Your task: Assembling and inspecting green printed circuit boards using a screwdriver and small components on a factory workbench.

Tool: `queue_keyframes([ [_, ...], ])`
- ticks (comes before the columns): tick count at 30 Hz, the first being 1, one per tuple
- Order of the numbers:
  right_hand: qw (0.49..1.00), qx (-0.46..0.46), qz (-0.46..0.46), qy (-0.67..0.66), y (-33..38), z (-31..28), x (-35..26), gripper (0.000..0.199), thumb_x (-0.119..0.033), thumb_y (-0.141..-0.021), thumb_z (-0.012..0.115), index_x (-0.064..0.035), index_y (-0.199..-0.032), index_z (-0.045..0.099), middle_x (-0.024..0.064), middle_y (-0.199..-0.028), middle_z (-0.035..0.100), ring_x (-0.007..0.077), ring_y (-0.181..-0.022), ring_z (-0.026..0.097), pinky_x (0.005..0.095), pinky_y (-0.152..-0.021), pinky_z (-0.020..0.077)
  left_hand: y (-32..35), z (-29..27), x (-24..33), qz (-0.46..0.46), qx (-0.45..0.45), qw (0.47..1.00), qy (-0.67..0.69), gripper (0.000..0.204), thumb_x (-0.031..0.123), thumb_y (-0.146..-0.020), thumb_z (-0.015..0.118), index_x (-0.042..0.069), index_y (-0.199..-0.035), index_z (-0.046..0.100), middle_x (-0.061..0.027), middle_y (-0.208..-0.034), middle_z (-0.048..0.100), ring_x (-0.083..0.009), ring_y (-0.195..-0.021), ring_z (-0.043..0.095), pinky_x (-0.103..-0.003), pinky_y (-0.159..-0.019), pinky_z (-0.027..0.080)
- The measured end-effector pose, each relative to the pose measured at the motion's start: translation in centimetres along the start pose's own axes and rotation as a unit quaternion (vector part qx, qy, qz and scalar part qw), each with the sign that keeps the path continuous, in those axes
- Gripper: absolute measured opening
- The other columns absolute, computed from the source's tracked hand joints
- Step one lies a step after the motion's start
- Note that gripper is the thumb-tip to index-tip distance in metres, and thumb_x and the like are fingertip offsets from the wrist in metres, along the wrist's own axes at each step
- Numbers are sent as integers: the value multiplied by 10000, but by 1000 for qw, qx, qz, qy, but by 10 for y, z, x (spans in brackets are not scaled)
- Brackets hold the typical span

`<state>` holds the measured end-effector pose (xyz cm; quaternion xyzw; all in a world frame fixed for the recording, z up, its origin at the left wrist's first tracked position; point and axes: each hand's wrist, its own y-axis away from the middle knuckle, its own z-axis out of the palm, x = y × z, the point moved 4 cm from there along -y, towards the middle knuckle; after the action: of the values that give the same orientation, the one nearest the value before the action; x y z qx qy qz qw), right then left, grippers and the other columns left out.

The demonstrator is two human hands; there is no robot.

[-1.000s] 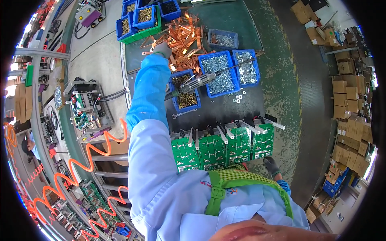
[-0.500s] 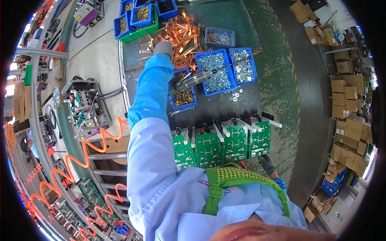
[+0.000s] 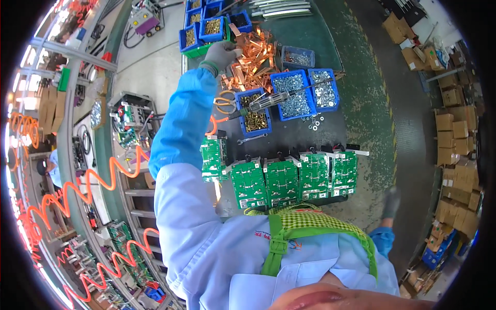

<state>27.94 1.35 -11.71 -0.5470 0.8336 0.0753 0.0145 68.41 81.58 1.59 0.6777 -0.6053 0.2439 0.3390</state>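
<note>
My left hand (image 3: 223, 56), in a grey glove, is over the left edge of a heap of copper strips (image 3: 256, 59). Its fingers are closed, and a copper strip (image 3: 235, 30) juts out beyond them toward the blue bins. My right hand (image 3: 391, 201), also gloved in grey, hangs low at the right, beyond the row of boards. It is smeared by motion, so its fingers cannot be made out. A power screwdriver (image 3: 268, 101) lies across a blue bin of brass-coloured fasteners (image 3: 256, 122) and a blue bin of silver hardware (image 3: 294, 98).
Several green circuit boards (image 3: 281, 181) stand along the near table edge. A wrench (image 3: 252, 138), scissors (image 3: 223, 102) and loose washers (image 3: 315, 121) lie on the dark table. Coiled orange hose (image 3: 93, 181) hangs at left. Stacked cartons (image 3: 454, 150) line the right side.
My left hand has drawn back slightly from the copper heap, with a strip now jutting from it. My right hand has swung outward to the right. The view has shifted, showing another board at left.
</note>
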Motion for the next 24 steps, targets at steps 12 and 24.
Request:
queue_keyframes([
  [12, 778, -163, -268, -544, 12, -180, -490, 463, -258, -837, 578, 11, -1203, 489, 111, -1097, 567, 192, -994, 545, 297, -837, 435, 180, 110, 159, 94, -281, 941, 163, 252, 162, -758, 678, 2, -946, 627, -85, -778, 643, -145, -705, 606, -286, -649, 498],
  [24, 689, -38, -266, -674, 26, -236, -412, 312, -285, -880, 489, 7, -867, 595, 77, -824, 609, 155, -771, 546, 300, -715, 436, 251, 198, 129, 100, -287, 950, 72, 284, 218, -745, 676, -3, -916, 626, -108, -745, 636, -178, -695, 613, -305, -638, 486],
])
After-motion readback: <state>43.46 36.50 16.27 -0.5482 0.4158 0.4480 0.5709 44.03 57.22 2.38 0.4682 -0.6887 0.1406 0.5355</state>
